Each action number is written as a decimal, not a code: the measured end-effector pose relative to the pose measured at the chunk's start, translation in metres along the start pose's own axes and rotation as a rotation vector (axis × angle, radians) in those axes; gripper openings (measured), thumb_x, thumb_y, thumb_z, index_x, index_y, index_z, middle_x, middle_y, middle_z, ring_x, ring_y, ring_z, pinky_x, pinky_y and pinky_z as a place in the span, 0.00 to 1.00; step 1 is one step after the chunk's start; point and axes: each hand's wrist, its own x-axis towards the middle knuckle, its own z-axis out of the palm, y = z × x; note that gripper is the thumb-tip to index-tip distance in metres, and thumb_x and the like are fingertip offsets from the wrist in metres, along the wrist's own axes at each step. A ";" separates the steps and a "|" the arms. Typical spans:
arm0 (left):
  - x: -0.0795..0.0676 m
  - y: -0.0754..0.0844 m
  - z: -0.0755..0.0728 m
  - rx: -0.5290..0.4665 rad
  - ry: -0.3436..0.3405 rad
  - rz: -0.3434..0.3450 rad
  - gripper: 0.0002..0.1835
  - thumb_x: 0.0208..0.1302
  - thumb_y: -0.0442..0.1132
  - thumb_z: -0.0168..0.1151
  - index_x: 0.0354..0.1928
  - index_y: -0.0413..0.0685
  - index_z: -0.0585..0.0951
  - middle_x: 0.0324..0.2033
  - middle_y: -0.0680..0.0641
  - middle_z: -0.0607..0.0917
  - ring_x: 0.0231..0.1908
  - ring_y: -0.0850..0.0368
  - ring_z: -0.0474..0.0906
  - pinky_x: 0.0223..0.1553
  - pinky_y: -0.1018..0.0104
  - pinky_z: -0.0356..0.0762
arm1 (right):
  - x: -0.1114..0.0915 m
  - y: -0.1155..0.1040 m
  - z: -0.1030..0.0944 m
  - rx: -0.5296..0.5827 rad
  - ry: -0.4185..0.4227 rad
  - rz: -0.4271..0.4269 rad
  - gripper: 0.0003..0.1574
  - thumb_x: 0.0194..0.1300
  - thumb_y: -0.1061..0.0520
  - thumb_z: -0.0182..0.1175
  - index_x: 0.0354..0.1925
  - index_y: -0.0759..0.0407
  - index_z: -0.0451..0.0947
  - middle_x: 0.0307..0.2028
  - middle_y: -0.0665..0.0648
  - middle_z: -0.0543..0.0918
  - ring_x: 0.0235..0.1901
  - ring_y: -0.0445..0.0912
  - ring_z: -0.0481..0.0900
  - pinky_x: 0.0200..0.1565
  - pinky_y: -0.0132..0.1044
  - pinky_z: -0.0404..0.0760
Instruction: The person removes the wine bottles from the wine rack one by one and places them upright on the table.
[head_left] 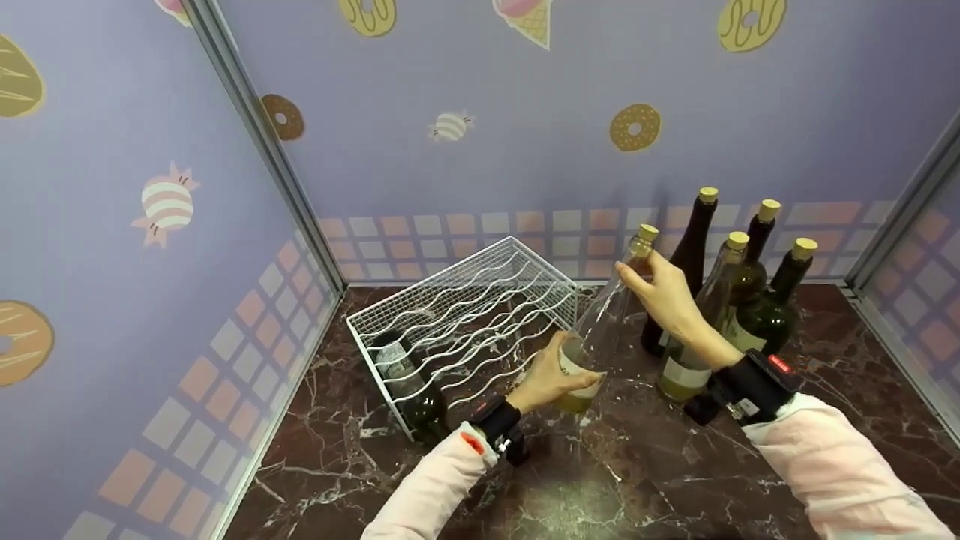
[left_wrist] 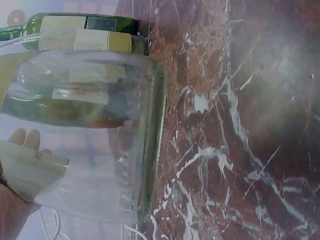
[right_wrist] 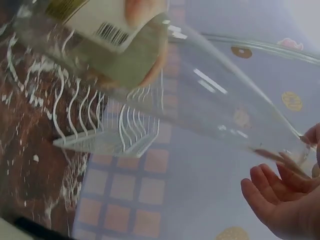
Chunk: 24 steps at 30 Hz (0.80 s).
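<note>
A clear glass bottle (head_left: 606, 311) with a cork and a pale label is held tilted above the counter, its neck up and to the right. My left hand (head_left: 546, 376) grips its lower body around the label. Near the top, my right hand (head_left: 666, 298) holds the neck just below the cork. The bottle's bare base (left_wrist: 142, 150) fills much of the left wrist view. In the right wrist view, the fingers of the right hand (right_wrist: 290, 200) meet the narrow end of the bottle (right_wrist: 210, 100). To the left stands a white wire rack (head_left: 429, 280) with wavy rails.
A dark green bottle (head_left: 421, 405) lies in the rack's left end. Right of my hands stand several corked bottles: a dark one (head_left: 694, 236), a clear one (head_left: 684, 379) and a green one (head_left: 769, 319) among them. Patterned walls (head_left: 525, 165) enclose the marbled counter (head_left: 330, 480).
</note>
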 end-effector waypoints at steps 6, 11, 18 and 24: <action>0.000 0.003 0.008 -0.003 0.019 0.032 0.33 0.40 0.41 0.74 0.49 0.45 0.67 0.42 0.50 0.77 0.40 0.61 0.72 0.40 0.70 0.70 | -0.008 -0.016 0.018 0.465 0.076 0.095 0.08 0.65 0.64 0.52 0.40 0.70 0.66 0.32 0.67 0.78 0.31 0.50 0.78 0.36 0.37 0.75; 0.001 0.004 0.012 -0.025 0.016 0.029 0.33 0.40 0.40 0.74 0.48 0.45 0.67 0.40 0.53 0.76 0.42 0.62 0.72 0.45 0.70 0.67 | -0.006 -0.005 0.031 0.597 0.147 0.064 0.07 0.64 0.64 0.54 0.35 0.68 0.67 0.24 0.60 0.76 0.25 0.47 0.76 0.33 0.38 0.76; 0.002 0.008 0.017 -0.020 0.004 0.012 0.33 0.40 0.43 0.75 0.47 0.45 0.66 0.42 0.46 0.77 0.44 0.61 0.72 0.47 0.69 0.67 | -0.007 -0.003 0.035 0.612 0.217 0.006 0.04 0.63 0.67 0.52 0.31 0.67 0.67 0.19 0.62 0.73 0.20 0.47 0.74 0.27 0.34 0.74; 0.004 0.010 0.022 -0.036 -0.008 0.003 0.34 0.39 0.41 0.76 0.47 0.44 0.65 0.42 0.43 0.78 0.43 0.60 0.73 0.47 0.70 0.67 | -0.008 -0.002 0.035 0.605 0.265 -0.020 0.05 0.63 0.68 0.52 0.29 0.66 0.67 0.18 0.63 0.73 0.18 0.47 0.73 0.25 0.33 0.73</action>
